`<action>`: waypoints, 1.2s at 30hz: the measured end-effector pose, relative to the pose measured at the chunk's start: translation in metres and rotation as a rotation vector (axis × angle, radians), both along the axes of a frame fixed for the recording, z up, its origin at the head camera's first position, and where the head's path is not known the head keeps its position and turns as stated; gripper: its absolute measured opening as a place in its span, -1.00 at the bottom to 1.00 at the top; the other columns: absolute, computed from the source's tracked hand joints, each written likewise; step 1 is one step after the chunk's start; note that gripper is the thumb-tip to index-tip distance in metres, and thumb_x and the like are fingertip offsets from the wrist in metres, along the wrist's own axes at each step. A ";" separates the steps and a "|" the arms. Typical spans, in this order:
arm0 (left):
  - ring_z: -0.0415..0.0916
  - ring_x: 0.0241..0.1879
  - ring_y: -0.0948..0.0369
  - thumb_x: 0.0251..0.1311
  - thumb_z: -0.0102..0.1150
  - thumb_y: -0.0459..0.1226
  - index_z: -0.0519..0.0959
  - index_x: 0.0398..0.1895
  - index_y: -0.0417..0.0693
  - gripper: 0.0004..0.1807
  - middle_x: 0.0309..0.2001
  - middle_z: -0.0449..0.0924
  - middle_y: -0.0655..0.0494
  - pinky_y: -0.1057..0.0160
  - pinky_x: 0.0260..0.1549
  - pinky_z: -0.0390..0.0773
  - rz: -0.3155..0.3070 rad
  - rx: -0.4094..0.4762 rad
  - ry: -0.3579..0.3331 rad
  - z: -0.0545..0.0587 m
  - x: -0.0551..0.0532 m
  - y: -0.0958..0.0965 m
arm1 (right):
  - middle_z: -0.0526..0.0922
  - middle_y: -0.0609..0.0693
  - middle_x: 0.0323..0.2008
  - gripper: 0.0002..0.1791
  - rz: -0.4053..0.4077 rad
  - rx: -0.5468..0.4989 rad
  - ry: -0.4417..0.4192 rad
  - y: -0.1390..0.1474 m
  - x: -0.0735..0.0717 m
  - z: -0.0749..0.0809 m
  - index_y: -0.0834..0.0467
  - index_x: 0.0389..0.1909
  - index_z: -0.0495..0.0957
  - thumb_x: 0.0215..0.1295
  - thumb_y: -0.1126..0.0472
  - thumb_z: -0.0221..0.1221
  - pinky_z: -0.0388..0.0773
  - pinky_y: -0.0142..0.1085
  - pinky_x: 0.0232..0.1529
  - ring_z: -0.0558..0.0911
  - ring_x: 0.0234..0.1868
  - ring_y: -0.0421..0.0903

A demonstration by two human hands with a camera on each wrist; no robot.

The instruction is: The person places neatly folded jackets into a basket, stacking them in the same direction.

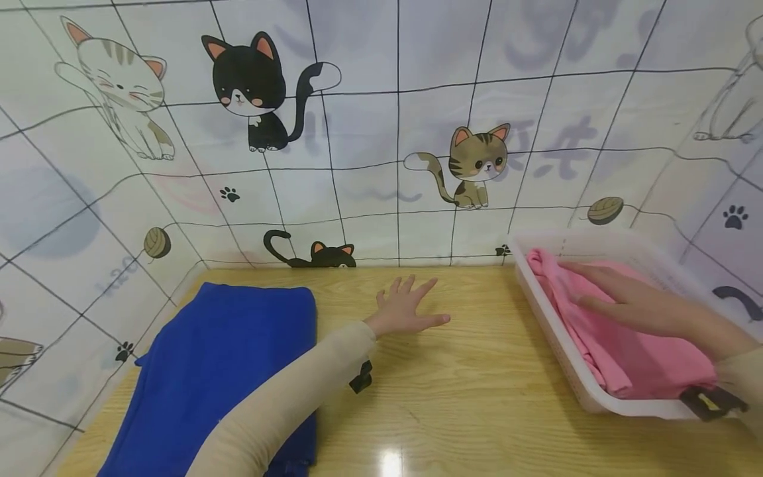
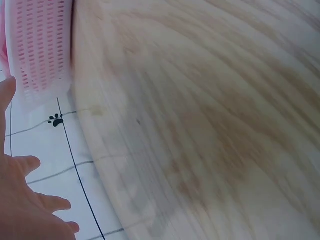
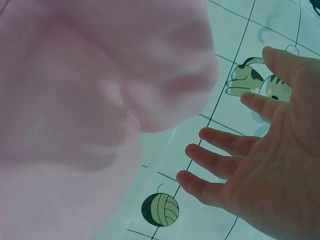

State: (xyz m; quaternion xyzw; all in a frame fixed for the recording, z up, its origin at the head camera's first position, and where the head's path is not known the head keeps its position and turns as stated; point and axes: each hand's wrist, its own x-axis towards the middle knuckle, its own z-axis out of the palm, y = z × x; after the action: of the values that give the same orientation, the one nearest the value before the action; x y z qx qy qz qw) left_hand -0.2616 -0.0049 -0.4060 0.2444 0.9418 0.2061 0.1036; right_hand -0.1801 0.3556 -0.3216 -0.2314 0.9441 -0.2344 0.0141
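Note:
Over the middle of the wooden table, my left hand (image 1: pixel 405 310) stretches out with spread fingers and holds nothing. My right hand (image 1: pixel 638 301) is over the folded pink cloth (image 1: pixel 644 364), which lies in a white plastic basket (image 1: pixel 587 387) on the right. In the right wrist view the right hand (image 3: pixel 270 155) has its fingers apart, with the pink cloth (image 3: pixel 75 125) beside them and nothing gripped. A blue cloth (image 1: pixel 232 358) lies flat on the left, partly hidden by the left sleeve. The left wrist view shows the perforated basket wall (image 2: pixel 42 45) past the left fingers.
The wooden tabletop (image 1: pixel 453 397) runs between blue cloth and basket. Behind and at both sides hangs a white sheet (image 1: pixel 369 132) printed with grid lines, cats and yarn balls. Dark wrist straps (image 1: pixel 360 377) show at the sleeves.

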 end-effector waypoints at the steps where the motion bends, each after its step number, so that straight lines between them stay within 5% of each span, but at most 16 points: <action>1: -0.30 0.46 -0.18 0.18 0.01 0.32 -0.01 0.53 0.36 -0.11 0.51 -0.15 -0.10 -0.40 0.21 -0.18 0.004 -0.009 0.004 0.000 0.000 -0.004 | 0.14 0.24 0.42 -0.32 0.007 -0.003 -0.008 -0.002 0.000 0.001 0.12 0.49 0.09 0.44 0.13 0.09 -0.09 -0.28 0.38 0.05 0.42 0.20; 5: -0.29 0.45 -0.21 0.19 0.02 0.30 0.01 0.54 0.32 -0.11 0.51 -0.14 -0.13 -0.42 0.20 -0.17 0.005 -0.009 0.008 0.000 0.000 -0.015 | 0.12 0.23 0.43 -0.29 -0.019 -0.018 -0.038 -0.013 0.000 0.004 0.06 0.49 0.10 0.40 0.08 0.14 0.05 0.32 0.21 0.07 0.39 0.33; 18: -0.25 0.45 -0.19 0.21 0.02 0.28 0.01 0.54 0.27 -0.12 0.51 -0.15 -0.11 -0.41 0.21 -0.15 -0.046 -0.008 0.018 0.000 0.009 -0.042 | 0.19 0.30 0.37 -0.32 0.080 0.022 -0.001 -0.049 -0.006 0.009 0.12 0.46 0.17 0.40 0.07 0.15 0.19 0.31 0.14 0.15 0.34 0.35; 26: -0.20 0.45 -0.18 0.25 -0.02 0.27 -0.02 0.54 0.30 -0.14 0.51 -0.13 -0.11 -0.40 0.21 -0.12 -0.043 -0.001 0.043 0.013 0.014 -0.058 | 0.21 0.30 0.37 -0.34 0.122 0.015 0.004 -0.068 -0.010 0.007 0.10 0.45 0.16 0.41 0.07 0.13 0.21 0.30 0.14 0.20 0.32 0.34; 36: -0.15 0.43 -0.21 0.30 0.05 0.13 -0.04 0.55 0.16 -0.16 0.49 -0.18 -0.25 -0.28 0.26 0.03 -0.050 0.142 0.000 0.027 0.016 -0.085 | 0.14 0.29 0.39 -0.37 0.150 0.021 0.002 -0.095 -0.013 0.005 0.09 0.47 0.14 0.48 0.00 0.02 0.19 0.32 0.15 0.20 0.33 0.34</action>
State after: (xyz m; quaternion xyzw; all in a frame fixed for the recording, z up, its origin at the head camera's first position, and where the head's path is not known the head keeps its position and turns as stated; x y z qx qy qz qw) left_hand -0.2460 -0.0901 -0.3786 0.2744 0.9185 0.2698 0.0910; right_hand -0.1934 0.2602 -0.3168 -0.3017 0.9264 -0.2227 0.0329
